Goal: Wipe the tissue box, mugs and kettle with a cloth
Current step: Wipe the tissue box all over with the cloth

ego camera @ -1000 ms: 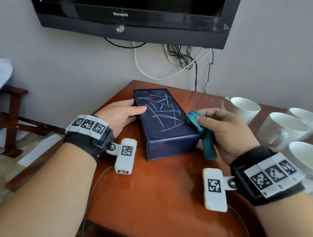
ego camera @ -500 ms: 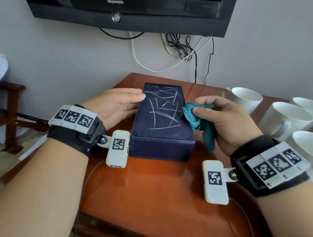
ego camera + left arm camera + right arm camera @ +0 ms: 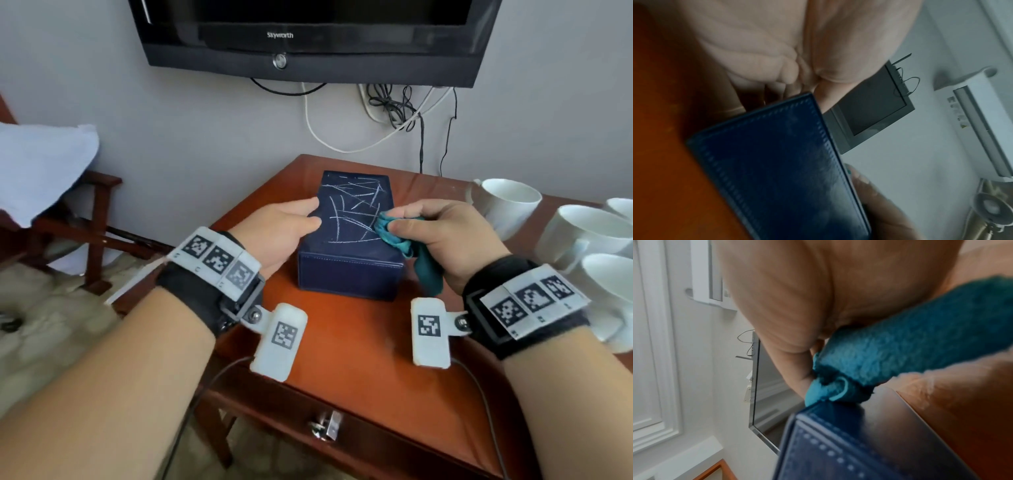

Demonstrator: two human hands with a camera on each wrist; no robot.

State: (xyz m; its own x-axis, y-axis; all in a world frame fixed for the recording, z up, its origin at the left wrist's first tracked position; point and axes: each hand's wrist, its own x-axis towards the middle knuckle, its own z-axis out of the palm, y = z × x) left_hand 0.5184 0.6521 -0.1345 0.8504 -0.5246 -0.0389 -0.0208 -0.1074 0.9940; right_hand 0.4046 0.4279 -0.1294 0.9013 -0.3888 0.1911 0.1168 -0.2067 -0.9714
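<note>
Cloth [image 3: 397, 236], soft and bunched, sits pinched in my right hand [image 3: 445, 236] at the chalk-marked top of the tissue box [image 3: 349, 246] on the table [image 3: 342, 342]. My left hand [image 3: 284, 229] braces the box's left side, fingers straight; box looks light and slidey.

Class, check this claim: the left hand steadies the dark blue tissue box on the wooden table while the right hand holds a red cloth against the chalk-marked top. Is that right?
Not quite: the cloth is teal, not red, as the head view and right wrist view show. The rest stands: the left hand steadies the dark blue tissue box on the wooden table, and the right hand holds the cloth against its chalk-marked top.
</note>
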